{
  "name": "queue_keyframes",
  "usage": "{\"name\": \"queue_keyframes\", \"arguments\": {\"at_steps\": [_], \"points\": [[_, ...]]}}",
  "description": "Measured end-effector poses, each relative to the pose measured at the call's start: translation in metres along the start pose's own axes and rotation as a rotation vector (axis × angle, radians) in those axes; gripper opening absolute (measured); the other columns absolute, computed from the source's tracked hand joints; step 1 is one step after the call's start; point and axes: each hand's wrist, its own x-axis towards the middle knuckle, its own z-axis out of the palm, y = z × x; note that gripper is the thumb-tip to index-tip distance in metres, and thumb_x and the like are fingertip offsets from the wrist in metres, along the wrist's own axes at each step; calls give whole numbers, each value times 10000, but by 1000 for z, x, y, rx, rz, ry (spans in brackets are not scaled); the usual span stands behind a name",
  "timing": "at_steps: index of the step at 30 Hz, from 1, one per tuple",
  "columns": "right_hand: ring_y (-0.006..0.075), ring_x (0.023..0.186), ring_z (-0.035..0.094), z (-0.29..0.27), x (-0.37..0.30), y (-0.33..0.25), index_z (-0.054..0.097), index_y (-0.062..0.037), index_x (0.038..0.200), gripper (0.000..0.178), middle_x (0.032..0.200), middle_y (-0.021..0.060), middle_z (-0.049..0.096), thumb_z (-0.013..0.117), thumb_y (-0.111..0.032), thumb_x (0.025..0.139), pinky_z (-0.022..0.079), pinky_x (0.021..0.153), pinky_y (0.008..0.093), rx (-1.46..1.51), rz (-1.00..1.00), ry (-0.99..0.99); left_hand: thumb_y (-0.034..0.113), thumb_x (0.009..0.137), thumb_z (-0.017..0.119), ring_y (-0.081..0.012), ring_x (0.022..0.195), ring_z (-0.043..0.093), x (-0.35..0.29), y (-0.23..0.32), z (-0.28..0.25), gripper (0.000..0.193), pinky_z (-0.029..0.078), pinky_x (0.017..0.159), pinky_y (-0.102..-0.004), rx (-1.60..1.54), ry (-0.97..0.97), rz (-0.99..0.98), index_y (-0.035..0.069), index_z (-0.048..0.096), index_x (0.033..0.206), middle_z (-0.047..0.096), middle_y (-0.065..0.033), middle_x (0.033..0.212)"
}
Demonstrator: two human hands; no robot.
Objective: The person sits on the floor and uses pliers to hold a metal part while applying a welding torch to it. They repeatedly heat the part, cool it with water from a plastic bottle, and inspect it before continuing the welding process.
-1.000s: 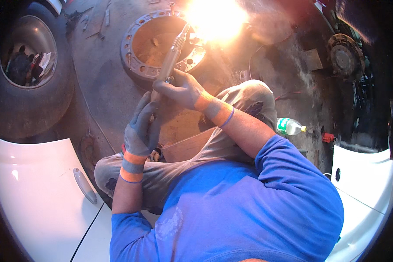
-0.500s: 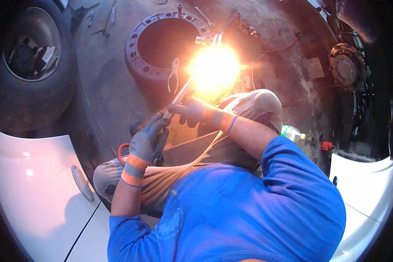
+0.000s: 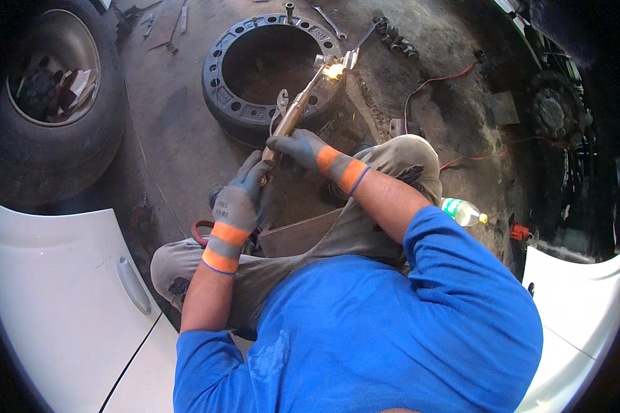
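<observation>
Both my gloved hands grip a long brass-coloured gas torch (image 3: 293, 113), slanting up and to the right. My left hand (image 3: 238, 199) is closed round its rear end. Further up the handle, my right hand (image 3: 300, 148) wraps round it from the right. A small yellow flame (image 3: 333, 71) glows at the tip, over the near right rim of a grey brake drum (image 3: 217, 76) with a ring of holes. Touching or close to that glow are small metal pieces (image 3: 351, 58); their exact form is unclear. Slip-joint pliers (image 3: 282, 102) rest at the drum's near rim, partly behind the torch.
A large tyre (image 3: 48, 165) with things inside its rim stands at left. A wrench (image 3: 331, 22) and a bolt (image 3: 289, 10) are by the drum. White panels (image 3: 55, 289) flank me. A bottle (image 3: 463, 212), red cable (image 3: 437, 79) and wheel hub (image 3: 554, 110) are at right.
The big blinding glare at the torch has shrunk to a small flame. The torch tip and both hands have shifted slightly up, and the drum shows clearly now.
</observation>
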Motion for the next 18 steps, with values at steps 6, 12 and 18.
{"name": "queue_keyframes", "arguments": {"at_steps": [6,12,18], "points": [[319,934,672,-3,4,7,704,18,1022,670,965,231,690,613,-605,791,498,804,401,-3,42,14,117,857,624,-383,962,648,2,-2,8,321,532,771,-437,8,-38,-17,123,566,1172,544,-168,1332],[364,942,669,-1,2,10,701,37,1009,714,969,267,680,604,-633,786,494,819,417,-67,-7,30,134,865,627,-388,944,651,-4,-7,14,329,533,772,-447,46,-32,-11,123,559,1186,538,-167,1338],[377,970,662,-1,4,10,693,49,1012,736,970,289,670,607,-644,779,489,832,426,-90,17,49,128,856,635,-382,973,649,-2,-4,12,349,541,788,-432,33,-48,-39,124,564,1198,536,-166,1345]]}}
